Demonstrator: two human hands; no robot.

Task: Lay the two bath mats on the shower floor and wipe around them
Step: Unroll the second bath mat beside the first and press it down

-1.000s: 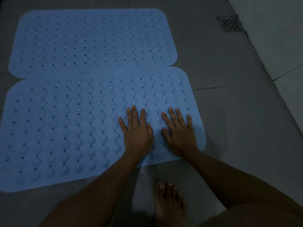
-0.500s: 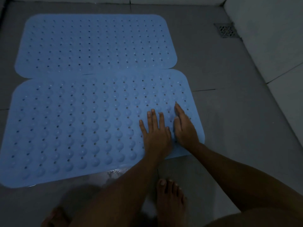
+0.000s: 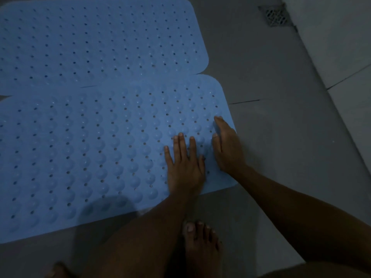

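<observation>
Floor: grey shower floor (image 3: 271, 137) fills the frame, dimly lit, with thin tile joints on the right side.
Wall: pale tiled wall (image 3: 341, 47) runs down the right edge.
Near mat: blue bath mat (image 3: 90, 157) with bumps and small holes lies flat across the left and centre of the frame.
Far mat: second blue mat (image 3: 90, 41) lies flat in the upper left; its near edge meets the near mat's far edge.
Left hand: left hand (image 3: 185, 167) rests palm down, fingers straight and slightly spread, on the near mat's lower right part.
Right hand: right hand (image 3: 227, 147) lies flat, fingers straight and together, along the near mat's right edge, just beside the left hand.
Foot: bare foot (image 3: 202, 249) stands on the floor at bottom centre.
Drain: small grate (image 3: 276, 16) sits in the upper right, against the wall.
</observation>
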